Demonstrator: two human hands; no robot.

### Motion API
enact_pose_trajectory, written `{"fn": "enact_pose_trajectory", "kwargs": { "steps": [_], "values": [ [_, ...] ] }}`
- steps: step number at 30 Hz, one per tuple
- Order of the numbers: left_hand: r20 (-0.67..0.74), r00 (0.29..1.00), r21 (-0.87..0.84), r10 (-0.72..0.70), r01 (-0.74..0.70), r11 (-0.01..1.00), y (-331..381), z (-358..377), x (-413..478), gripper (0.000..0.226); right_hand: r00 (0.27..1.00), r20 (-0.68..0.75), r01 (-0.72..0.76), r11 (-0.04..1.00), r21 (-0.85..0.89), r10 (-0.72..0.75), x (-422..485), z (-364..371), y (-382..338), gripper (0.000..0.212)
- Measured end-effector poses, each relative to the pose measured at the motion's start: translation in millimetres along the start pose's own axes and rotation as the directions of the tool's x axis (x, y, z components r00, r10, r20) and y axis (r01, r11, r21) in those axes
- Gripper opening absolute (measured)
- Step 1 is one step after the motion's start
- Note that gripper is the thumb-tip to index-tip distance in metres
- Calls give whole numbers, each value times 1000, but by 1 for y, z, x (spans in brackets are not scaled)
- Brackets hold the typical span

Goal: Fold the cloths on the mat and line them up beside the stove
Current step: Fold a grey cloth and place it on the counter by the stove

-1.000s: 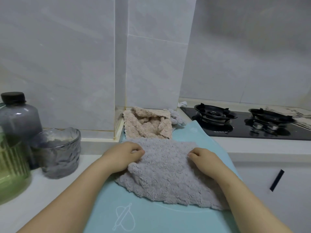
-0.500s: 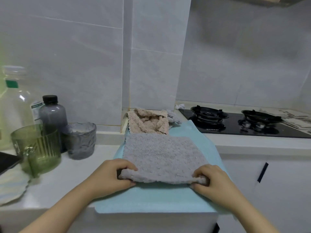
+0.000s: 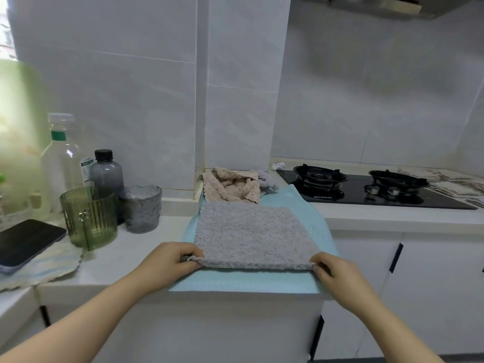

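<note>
A grey fluffy cloth (image 3: 251, 234) lies spread flat on the light blue mat (image 3: 314, 213) on the counter. My left hand (image 3: 170, 259) pinches its near left corner, where a small hanging loop shows. My right hand (image 3: 334, 269) pinches its near right corner. Behind it, at the mat's far end, a crumpled beige cloth (image 3: 231, 186) lies against the wall, with another grey cloth (image 3: 267, 179) partly hidden behind it. The black gas stove (image 3: 366, 191) sits to the right of the mat.
Left of the mat stand a grey glass cup (image 3: 141, 208), a green ribbed cup (image 3: 89, 217), a dark bottle (image 3: 106, 170) and a clear bottle (image 3: 64, 158). A phone (image 3: 26, 241) rests on a pale cloth. Folded cloths (image 3: 455, 182) lie right of the stove.
My hands pulled the grey cloth's near edge toward me and flattened it into a square; they now pinch its near corners. The view has backed away from the counter.
</note>
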State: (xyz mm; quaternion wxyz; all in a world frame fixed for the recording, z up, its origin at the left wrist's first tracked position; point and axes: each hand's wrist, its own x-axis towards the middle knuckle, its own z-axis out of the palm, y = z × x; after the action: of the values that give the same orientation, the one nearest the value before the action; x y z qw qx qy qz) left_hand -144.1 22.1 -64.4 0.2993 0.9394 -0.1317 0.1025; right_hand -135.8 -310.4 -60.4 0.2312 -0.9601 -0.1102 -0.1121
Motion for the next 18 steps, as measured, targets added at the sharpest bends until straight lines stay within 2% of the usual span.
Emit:
{"fn": "enact_pose_trajectory", "kwargs": {
  "steps": [2, 4, 6, 12, 14, 16, 18],
  "values": [
    [-6, 1000, 45, 12, -12, 999, 4, -6, -3, 39, 1000, 23, -3, 1000, 13, 3, -3, -5, -2, 16],
    [-39, 999, 19, 9, -8, 1000, 6, -12, -4, 30, 999, 44, -25, 997, 73, 22, -5, -10, -4, 16],
    [-63, 998, -53, -9, 5, 999, 7, -18, -5, 25, 997, 76, -38, 989, 142, 27, -4, -16, -5, 16],
    [68, 997, -307, -48, 67, 949, 13, -39, -2, 12, 947, 320, -145, 931, 336, 32, 4, -35, -10, 20],
    [83, 992, -387, -94, 119, 914, 15, -40, 6, 7, 955, 293, -163, 918, 363, 54, 13, -40, -9, 18],
    [95, 983, -431, -156, 182, 884, 13, -38, 20, 3, 981, 174, -155, 902, 403, 90, 26, -41, -8, 15],
    [60, 977, -478, -205, 208, 853, 12, -32, 36, 13, 987, 33, -154, 873, 462, 157, 42, -39, -7, 13]
  ]
}}
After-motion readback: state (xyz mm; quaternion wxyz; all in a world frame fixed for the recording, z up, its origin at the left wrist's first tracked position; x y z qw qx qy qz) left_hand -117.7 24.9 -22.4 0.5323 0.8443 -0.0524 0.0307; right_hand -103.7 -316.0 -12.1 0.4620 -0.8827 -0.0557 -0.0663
